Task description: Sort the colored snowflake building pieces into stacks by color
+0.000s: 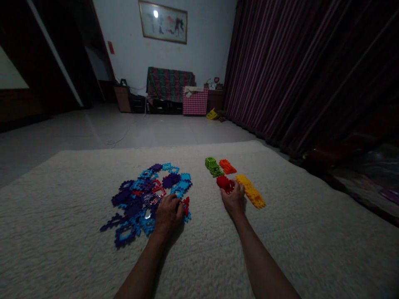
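My left hand [168, 212] is at the right side of a loose pile of purple and blue toothed plastic tiles [134, 207]. Its fingers are curled in, closed on a red toothed tile [186, 205] that shows beside the thumb. To the right, my right hand [233, 200] pinches a red toothed tile at the near end of a small red stack [223, 182]; the fingers partly cover it. A yellow row of tiles [251, 192] lies just right of that hand. Beyond it are a green row [213, 167] and an orange row [227, 166].
Everything lies on a pale textured mat [205, 253] over a tiled floor [174, 131]. Dark purple curtains [274, 62] hang at the right. Against the far wall stand a cloth-covered item [168, 83] and a red checked cloth [195, 102].
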A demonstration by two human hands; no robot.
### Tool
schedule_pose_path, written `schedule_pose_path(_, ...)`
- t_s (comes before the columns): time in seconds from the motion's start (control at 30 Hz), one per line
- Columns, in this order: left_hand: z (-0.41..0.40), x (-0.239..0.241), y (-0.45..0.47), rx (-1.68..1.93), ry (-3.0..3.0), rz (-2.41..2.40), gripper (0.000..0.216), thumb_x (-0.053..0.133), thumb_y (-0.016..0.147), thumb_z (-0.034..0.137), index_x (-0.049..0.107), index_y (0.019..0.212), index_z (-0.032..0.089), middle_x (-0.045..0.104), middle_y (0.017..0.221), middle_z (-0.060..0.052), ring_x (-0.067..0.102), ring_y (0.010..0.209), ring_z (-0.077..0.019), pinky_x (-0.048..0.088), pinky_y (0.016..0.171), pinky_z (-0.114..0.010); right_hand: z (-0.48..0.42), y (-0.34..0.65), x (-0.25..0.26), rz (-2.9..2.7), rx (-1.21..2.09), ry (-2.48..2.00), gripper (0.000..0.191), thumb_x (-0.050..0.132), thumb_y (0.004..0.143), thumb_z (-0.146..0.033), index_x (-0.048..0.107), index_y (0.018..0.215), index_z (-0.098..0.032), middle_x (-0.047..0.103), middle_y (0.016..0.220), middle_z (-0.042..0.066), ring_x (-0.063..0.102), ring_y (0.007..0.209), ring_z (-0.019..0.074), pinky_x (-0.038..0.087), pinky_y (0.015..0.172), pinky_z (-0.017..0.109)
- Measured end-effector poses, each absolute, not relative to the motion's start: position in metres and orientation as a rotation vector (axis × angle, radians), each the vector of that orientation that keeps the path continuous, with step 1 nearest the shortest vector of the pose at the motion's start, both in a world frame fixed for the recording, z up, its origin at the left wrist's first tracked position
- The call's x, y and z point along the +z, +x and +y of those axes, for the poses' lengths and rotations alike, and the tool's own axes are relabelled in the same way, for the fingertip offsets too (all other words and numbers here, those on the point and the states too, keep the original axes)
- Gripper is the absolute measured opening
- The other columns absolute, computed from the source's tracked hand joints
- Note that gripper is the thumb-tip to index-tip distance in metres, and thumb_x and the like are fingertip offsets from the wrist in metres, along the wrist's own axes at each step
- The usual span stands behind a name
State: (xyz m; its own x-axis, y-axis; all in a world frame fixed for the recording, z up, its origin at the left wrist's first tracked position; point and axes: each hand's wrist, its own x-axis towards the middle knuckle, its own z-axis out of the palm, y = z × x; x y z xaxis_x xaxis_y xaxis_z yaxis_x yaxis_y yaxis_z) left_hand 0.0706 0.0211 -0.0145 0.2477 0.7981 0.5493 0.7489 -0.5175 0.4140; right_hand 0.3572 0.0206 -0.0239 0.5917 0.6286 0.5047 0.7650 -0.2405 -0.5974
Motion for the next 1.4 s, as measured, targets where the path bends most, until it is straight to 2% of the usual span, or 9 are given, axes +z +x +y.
schedule_pose_path(0.27,0.019,-0.013,0.071,1.188,2.424,1.494,0.017,0.056,0.092,0.024,0.073,0.092,0.021,0.071,0.112,-0.01,0.064,0.105,-0.0262,0.054,0.098,-0.044,0.022,0.357,-0.02,-1.101,-0.176,-1.996,0.06,0.069,0.076,-0.041,0.055,0.129,-0.017,0.059,0.12,0.017,0.06,0.104,0.0313,0.049,0.089,0.044)
schedule_pose_path(0.43,0.021,-0.016,0.071,1.175,2.432,1.493,0.016,0.057,0.092,0.024,0.072,0.091,0.021,0.07,0.109,-0.009,0.064,0.102,-0.0254,0.054,0.096,-0.042,0.023,0.359,-0.022,-1.104,-0.226,-1.888,0.071,0.073,0.074,-0.045,0.051,0.134,-0.015,0.054,0.127,0.021,0.055,0.118,0.036,0.048,0.098,0.052)
schedule_pose_path(0.6,0.021,-0.015,0.073,1.176,2.407,1.505,0.016,0.057,0.093,0.024,0.072,0.091,0.021,0.07,0.111,-0.01,0.063,0.104,-0.025,0.053,0.097,-0.043,0.023,0.344,-0.013,-1.163,-0.335,-1.618,0.052,0.062,0.085,-0.037,0.052,0.131,-0.016,0.054,0.126,0.02,0.052,0.122,0.0333,0.044,0.107,0.055)
schedule_pose_path(0.73,0.018,-0.011,0.074,1.179,2.386,1.51,0.014,0.058,0.093,0.021,0.072,0.089,0.021,0.07,0.11,-0.009,0.063,0.105,-0.0233,0.052,0.098,-0.041,0.02,0.308,-0.008,-1.407,-0.119,-1.422,0.037,0.053,0.089,-0.026,0.057,0.125,-0.018,0.058,0.119,0.015,0.058,0.113,0.0278,0.052,0.1,0.048)
schedule_pose_path(0.9,0.016,-0.009,0.075,1.133,2.364,1.533,0.012,0.06,0.092,0.019,0.071,0.086,0.02,0.069,0.1,-0.007,0.062,0.1,-0.022,0.052,0.095,-0.039,0.017,0.28,-0.013,-1.721,0.212,-1.318,0.029,0.048,0.091,-0.021,0.062,0.116,-0.02,0.062,0.114,0.011,0.063,0.103,0.023,0.056,0.092,0.041)
schedule_pose_path(1.17,0.023,-0.001,0.075,1.207,2.31,1.617,0.019,0.054,0.092,0.013,0.072,0.091,0.02,0.07,0.107,-0.008,0.063,0.102,-0.0214,0.052,0.097,-0.038,0.027,0.289,-0.021,-1.783,0.216,-1.325,0.021,0.049,0.092,-0.024,0.065,0.105,-0.02,0.068,0.104,0.011,0.065,0.099,0.0241,0.053,0.092,0.041)
schedule_pose_path(1.4,0.041,0.014,0.03,1.188,2.163,1.85,0.029,0.054,0.085,0.008,0.075,0.099,0.021,0.072,0.111,-0.008,0.064,0.106,-0.0233,0.052,0.1,-0.04,0.018,0.281,-0.008,-1.875,0.215,-1.333,0.018,0.054,0.088,-0.023,0.067,0.099,-0.02,0.07,0.1,0.009,0.064,0.095,0.0248,0.05,0.089,0.041)
